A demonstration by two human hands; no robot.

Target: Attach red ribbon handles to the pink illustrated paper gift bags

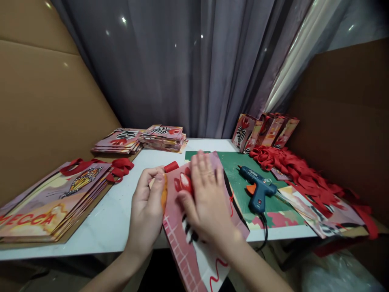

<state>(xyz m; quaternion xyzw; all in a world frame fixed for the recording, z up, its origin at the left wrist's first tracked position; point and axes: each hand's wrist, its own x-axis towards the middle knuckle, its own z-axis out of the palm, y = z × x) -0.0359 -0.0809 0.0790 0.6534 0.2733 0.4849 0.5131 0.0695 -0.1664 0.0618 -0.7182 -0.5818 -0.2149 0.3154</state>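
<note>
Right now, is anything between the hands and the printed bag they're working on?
Nothing visible. The left hand pinches the bag at its edge near the red ribbon, and the right hand presses flat on it.

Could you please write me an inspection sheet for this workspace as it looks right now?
Surface: white table, green mat.
Job's things: printed paper bag flat at the near edge, red ribbon end at its top.
Clutter: flat bag stacks, ribbon pile, glue gun.
Hands: left hand pinches the bag's edge; right hand presses it flat.
Cables: glue gun cord drops over the edge.
Surroundings: grey curtain, brown panels.
</note>
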